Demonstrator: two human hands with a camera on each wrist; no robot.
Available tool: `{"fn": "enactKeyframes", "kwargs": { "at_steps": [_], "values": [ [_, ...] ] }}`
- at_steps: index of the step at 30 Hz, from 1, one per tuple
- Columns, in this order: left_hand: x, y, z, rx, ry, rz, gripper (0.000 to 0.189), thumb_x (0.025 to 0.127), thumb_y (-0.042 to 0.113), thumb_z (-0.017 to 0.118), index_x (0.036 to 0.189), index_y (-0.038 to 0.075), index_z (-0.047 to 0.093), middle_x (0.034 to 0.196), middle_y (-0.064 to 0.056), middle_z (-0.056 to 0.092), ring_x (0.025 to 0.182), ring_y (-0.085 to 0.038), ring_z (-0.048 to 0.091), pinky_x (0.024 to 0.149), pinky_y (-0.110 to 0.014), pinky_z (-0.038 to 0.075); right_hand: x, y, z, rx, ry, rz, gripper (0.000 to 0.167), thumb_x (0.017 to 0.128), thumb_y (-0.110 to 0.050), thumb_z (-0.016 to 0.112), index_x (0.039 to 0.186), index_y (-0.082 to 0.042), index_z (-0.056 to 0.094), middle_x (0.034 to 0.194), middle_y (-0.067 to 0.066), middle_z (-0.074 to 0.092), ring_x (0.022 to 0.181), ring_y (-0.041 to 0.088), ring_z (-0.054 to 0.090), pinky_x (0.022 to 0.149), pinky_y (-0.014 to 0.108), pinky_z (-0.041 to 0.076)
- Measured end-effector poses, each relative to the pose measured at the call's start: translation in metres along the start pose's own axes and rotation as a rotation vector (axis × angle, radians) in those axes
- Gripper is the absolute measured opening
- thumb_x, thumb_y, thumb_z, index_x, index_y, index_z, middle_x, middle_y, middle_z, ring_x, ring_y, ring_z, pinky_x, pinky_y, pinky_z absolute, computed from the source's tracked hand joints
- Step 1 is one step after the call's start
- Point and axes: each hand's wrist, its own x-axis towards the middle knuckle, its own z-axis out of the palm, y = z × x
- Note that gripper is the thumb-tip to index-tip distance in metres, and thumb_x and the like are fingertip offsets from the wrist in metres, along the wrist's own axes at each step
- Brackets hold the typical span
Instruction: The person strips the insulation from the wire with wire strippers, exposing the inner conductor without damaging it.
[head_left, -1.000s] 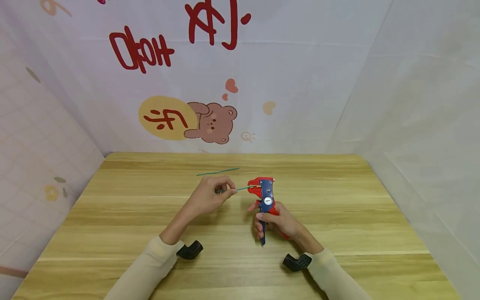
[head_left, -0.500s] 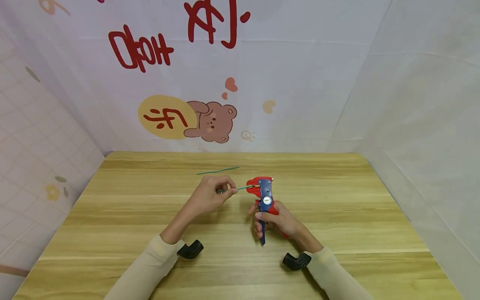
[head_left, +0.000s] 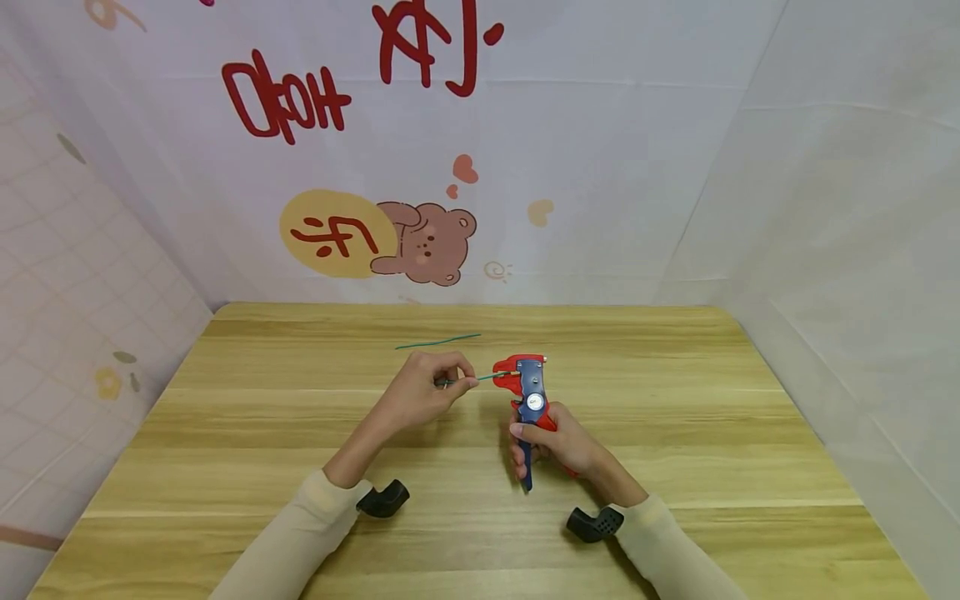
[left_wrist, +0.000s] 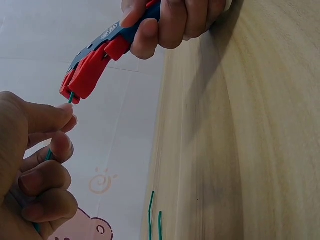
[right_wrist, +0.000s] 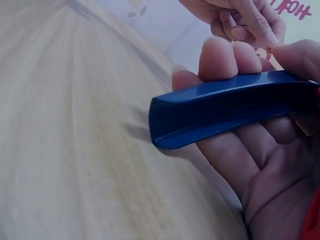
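Observation:
My left hand (head_left: 422,390) pinches a thin green wire (head_left: 486,378) between thumb and fingertips. The wire's far end runs between the red jaws of a wire stripper (head_left: 532,387). Around the stripper's handles, my right hand (head_left: 568,442) is curled, with the thumb over the blue handle (right_wrist: 225,107). In the left wrist view, the wire (left_wrist: 71,97) enters the red nose of the tool, and its tip is hidden inside. Another stretch of green wire (left_wrist: 49,154) shows among the left fingers (left_wrist: 46,177).
On the wooden table (head_left: 300,421), further back, lies a loose green wire (head_left: 438,342); the left wrist view shows two wire ends there. A printed white cloth (head_left: 600,167) hangs behind the table and along both sides.
The right index finger, stretched out below the stripper's jaws before, is now drawn in toward the handle. The stripper has shifted very slightly left; the left hand stays almost still.

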Motion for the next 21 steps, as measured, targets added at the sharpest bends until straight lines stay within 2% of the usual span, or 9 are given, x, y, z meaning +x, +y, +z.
{"fn": "enactKeyframes", "kwargs": {
  "at_steps": [7,17,21],
  "values": [
    [0.0002,0.0004,-0.0010,-0.007,0.002,0.011,0.005,0.095,0.013,0.073,0.090,0.013,0.074,0.062,0.005,0.055,0.053,-0.006,0.041,0.054,-0.021,0.032,0.0003,-0.0002,0.0032,-0.038,0.034,-0.001,0.034,0.107,-0.011,0.052,0.103,0.022,0.044,0.077,0.003,0.067,0.065,0.015,0.070,0.065,0.037,0.062],
    [-0.0009,0.0002,-0.0003,-0.001,0.012,0.012,0.006,0.095,0.013,0.074,0.090,0.016,0.074,0.062,0.007,0.052,0.052,-0.004,0.039,0.054,-0.020,0.032,0.0017,-0.0006,0.0075,-0.099,0.125,0.068,0.041,0.105,-0.019,0.059,0.098,0.021,0.049,0.070,0.002,0.065,0.061,0.017,0.068,0.062,0.037,0.061],
    [-0.0008,-0.0002,0.0000,0.003,0.018,0.022,0.005,0.095,0.014,0.074,0.090,0.014,0.074,0.061,0.007,0.052,0.053,-0.004,0.039,0.054,-0.021,0.032,0.0027,-0.0009,0.0101,-0.113,0.164,0.091,0.044,0.104,-0.022,0.063,0.099,0.020,0.050,0.069,0.003,0.065,0.059,0.019,0.067,0.062,0.038,0.061]
  ]
}}
